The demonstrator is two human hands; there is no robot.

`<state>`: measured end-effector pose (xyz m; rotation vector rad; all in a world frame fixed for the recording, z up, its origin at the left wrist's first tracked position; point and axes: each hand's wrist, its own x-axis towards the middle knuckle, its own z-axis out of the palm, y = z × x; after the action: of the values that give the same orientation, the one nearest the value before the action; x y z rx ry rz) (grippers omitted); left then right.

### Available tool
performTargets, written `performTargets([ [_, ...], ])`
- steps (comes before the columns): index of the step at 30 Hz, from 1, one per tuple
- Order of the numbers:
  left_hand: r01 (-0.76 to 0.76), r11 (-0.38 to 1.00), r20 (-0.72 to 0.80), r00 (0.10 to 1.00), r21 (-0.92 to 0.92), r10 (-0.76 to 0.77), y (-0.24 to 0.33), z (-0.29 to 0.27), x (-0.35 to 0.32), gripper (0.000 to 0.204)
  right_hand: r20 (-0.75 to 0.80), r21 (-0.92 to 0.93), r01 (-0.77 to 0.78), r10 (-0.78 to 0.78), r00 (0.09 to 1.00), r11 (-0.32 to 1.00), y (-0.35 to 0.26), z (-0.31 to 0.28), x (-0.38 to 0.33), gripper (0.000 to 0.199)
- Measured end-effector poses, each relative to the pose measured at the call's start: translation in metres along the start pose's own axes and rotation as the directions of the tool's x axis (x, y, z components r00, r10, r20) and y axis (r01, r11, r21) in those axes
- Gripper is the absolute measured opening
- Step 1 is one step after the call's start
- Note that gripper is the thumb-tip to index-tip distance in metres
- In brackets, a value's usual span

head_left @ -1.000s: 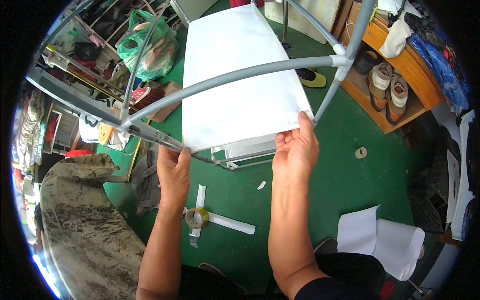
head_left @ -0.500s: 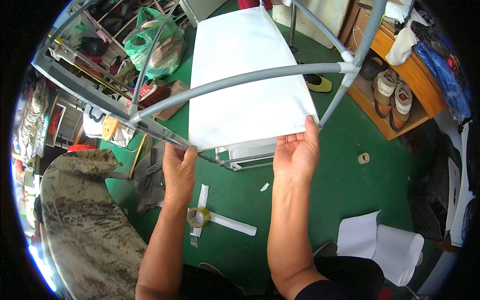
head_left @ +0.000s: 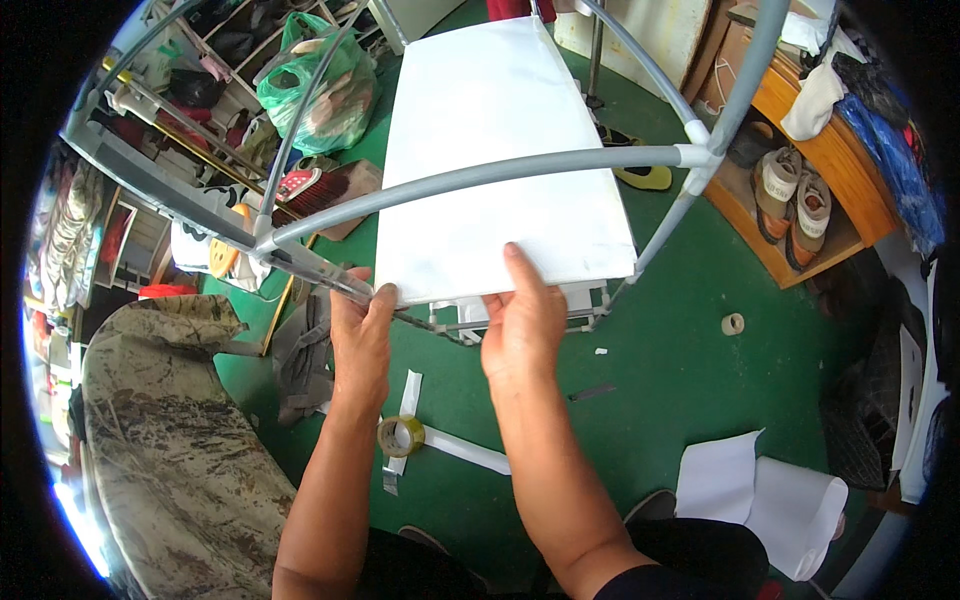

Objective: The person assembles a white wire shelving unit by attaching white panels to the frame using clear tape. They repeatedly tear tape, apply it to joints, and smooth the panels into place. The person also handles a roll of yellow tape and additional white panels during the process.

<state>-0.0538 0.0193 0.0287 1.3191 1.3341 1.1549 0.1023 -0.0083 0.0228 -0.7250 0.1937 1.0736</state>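
Hands (head_left: 362,340) (head_left: 522,322) are pinching the sheet's (head_left: 500,150) near edge, fingers closed on it; looking light, floppy, crease-prone, best gripped along edges.

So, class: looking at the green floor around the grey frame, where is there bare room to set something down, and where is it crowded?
The widest bare patch of green floor lies right of the right hand, bordered by the small tape roll, the wooden shoe shelf and the white sheets. It is crowded under the left hand: tape roll, white strips, grey cloth.
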Motion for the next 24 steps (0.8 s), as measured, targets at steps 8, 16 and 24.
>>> performTargets([
  [8,-0.004,0.999,-0.033,0.999,0.038,0.005,0.001,0.002,0.001,0.038,-0.039,-0.237,0.108,-0.120,0.992,0.966,0.016,-0.013,0.003,0.024],
  [16,-0.129,0.978,0.028,0.992,0.164,0.126,-0.008,-0.001,0.006,0.035,-0.100,0.018,0.384,-0.380,0.919,0.923,-0.047,-0.027,0.029,0.053],
  [24,-0.195,0.954,-0.015,0.979,0.229,0.204,-0.008,-0.002,0.003,0.029,-0.122,-0.111,0.509,-0.520,0.845,0.854,-0.034,-0.053,0.030,0.040],
])
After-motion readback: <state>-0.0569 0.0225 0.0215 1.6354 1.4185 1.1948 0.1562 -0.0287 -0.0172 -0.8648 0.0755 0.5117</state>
